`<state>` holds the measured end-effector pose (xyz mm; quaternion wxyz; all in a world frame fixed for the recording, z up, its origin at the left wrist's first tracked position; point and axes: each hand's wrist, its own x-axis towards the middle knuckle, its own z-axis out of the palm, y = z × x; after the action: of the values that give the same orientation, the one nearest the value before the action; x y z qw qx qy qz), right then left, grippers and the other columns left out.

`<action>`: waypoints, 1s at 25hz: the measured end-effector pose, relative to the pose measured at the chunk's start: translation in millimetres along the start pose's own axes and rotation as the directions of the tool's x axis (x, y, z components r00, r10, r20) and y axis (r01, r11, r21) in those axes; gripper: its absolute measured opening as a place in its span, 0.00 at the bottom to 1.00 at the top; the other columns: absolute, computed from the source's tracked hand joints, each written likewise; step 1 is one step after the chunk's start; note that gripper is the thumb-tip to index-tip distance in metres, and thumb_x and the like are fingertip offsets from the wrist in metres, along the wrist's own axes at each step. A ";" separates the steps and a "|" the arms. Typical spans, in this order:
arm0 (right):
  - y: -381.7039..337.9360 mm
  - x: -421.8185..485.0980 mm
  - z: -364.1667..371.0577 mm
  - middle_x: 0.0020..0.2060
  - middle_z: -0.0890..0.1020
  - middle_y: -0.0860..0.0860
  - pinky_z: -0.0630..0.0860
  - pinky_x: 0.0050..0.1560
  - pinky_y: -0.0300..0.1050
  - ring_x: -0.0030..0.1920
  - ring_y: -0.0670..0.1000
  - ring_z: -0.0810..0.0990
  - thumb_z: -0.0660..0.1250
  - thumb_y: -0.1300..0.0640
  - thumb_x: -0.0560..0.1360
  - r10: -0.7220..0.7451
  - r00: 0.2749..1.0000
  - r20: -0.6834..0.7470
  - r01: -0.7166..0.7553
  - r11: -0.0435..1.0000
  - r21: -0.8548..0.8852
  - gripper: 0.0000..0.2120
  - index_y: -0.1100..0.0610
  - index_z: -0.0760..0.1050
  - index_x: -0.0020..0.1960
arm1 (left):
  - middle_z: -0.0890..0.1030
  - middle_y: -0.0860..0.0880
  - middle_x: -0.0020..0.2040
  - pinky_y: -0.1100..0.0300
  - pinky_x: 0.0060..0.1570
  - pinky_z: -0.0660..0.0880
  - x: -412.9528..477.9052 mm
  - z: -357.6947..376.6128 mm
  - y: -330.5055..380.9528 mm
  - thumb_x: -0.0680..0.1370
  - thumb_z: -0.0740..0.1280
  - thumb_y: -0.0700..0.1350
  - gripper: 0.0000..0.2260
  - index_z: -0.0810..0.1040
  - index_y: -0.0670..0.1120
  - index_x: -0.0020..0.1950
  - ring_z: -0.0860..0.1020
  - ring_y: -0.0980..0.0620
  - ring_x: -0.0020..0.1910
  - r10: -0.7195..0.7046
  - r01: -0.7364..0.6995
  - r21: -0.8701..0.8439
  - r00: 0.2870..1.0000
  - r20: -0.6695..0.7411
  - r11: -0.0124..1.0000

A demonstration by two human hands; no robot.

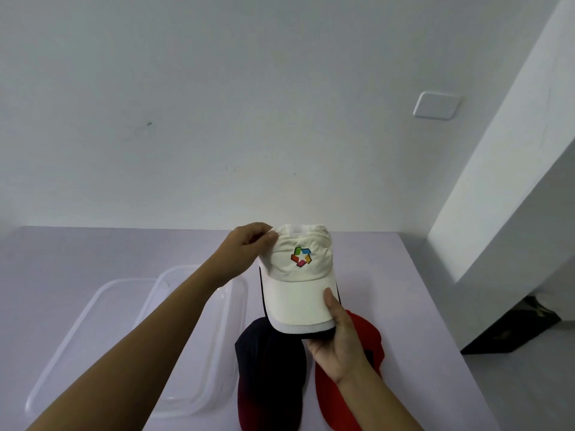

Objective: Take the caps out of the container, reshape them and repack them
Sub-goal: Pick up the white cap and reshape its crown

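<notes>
A white cap (298, 275) with a multicoloured logo (301, 256) on its front panel is held up in the middle of the frame, above a pale lilac tabletop (404, 300). The left hand (249, 247) reaches in from the lower left and pinches the upper left edge of the cap's crown between thumb and fingertips, closed on the fabric. The right hand (337, 343) comes up from the lower right and grips the cap's brim, thumb pressed on the top of the brim near its right edge and the other fingers wrapped underneath. The brim points toward the bottom of the frame and has a white mesh-like strip along its front edge and a dark underside that shows as a thin line along the sides. Below the held cap, two more caps lie on the tabletop side by side: a dark navy cap (269, 377) in the lower centre and a red cap (345, 396) just to its right, partly hidden behind the right hand and forearm. In the lower left, a clear plastic container (217, 353) sits on the tabletop, with a clear lid (77, 337) lying further left and partly overlapped by it; the left forearm crosses over both. A white wall fills the upper part of the frame, with a white switch plate (436, 105) at the upper right.
</notes>
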<state>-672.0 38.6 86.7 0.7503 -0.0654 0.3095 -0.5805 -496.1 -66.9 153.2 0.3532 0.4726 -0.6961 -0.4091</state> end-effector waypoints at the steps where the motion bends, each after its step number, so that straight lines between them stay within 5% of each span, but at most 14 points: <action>1: -0.8 0.7 -0.2 0.57 0.82 0.60 0.80 0.50 0.54 0.52 0.59 0.83 0.67 0.54 0.70 -0.002 1.000 0.003 0.002 1.000 -0.008 0.24 0.59 0.72 0.65 | 0.79 0.47 0.46 0.57 0.49 0.73 -0.7 -0.8 4.3 0.80 0.63 0.46 0.07 0.75 0.46 0.55 0.76 0.53 0.45 -0.008 0.009 -0.054 1.000 0.017 0.998; 5: -1.2 3.4 1.1 0.57 0.82 0.59 0.82 0.48 0.52 0.55 0.59 0.82 0.68 0.53 0.69 0.008 1.000 0.015 -0.007 0.998 -0.068 0.25 0.58 0.72 0.65 | 0.80 0.51 0.51 0.57 0.49 0.77 3.4 3.3 11.0 0.75 0.69 0.53 0.12 0.75 0.50 0.54 0.78 0.52 0.49 -0.069 0.069 0.095 0.998 -0.010 0.993; 10: 0.1 4.7 -0.9 0.57 0.82 0.58 0.83 0.45 0.50 0.54 0.58 0.82 0.78 0.51 0.61 -0.004 1.000 0.030 0.006 0.996 -0.093 0.33 0.57 0.73 0.64 | 0.82 0.49 0.47 0.58 0.49 0.76 7.8 4.1 17.2 0.73 0.71 0.50 0.10 0.80 0.47 0.51 0.79 0.50 0.49 -0.153 0.153 -0.006 0.985 -0.079 0.988; 14: 0.4 8.4 -8.3 0.59 0.81 0.58 0.82 0.45 0.49 0.57 0.58 0.81 0.80 0.50 0.59 0.004 0.999 0.037 0.002 0.989 -0.147 0.38 0.58 0.73 0.65 | 0.83 0.50 0.48 0.56 0.54 0.76 7.0 -7.2 27.2 0.76 0.67 0.47 0.08 0.81 0.46 0.53 0.79 0.50 0.52 -0.186 0.174 0.134 0.979 0.085 0.976; 19: 5.9 10.4 -7.2 0.59 0.80 0.58 0.81 0.46 0.49 0.58 0.57 0.80 0.82 0.50 0.55 0.006 0.998 0.060 0.007 0.979 -0.203 0.42 0.57 0.72 0.66 | 0.74 0.51 0.33 0.62 0.34 0.64 4.5 -1.5 35.5 0.72 0.70 0.58 0.18 0.77 0.41 0.39 0.69 0.55 0.32 -0.092 0.006 0.479 0.983 0.156 0.878; 25: 3.4 9.2 -4.9 0.60 0.80 0.57 0.81 0.48 0.50 0.59 0.57 0.80 0.77 0.51 0.63 -0.008 0.996 0.091 0.032 0.965 -0.260 0.33 0.56 0.72 0.66 | 0.72 0.46 0.31 0.59 0.33 0.65 5.9 -7.4 33.6 0.74 0.68 0.55 0.22 0.74 0.35 0.37 0.69 0.54 0.31 -0.065 0.005 0.314 0.982 0.179 0.949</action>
<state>-670.6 32.6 77.6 0.7423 -0.1928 0.3488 -0.5387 -503.8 -66.9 187.3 0.1997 0.4942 -0.7735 -0.3430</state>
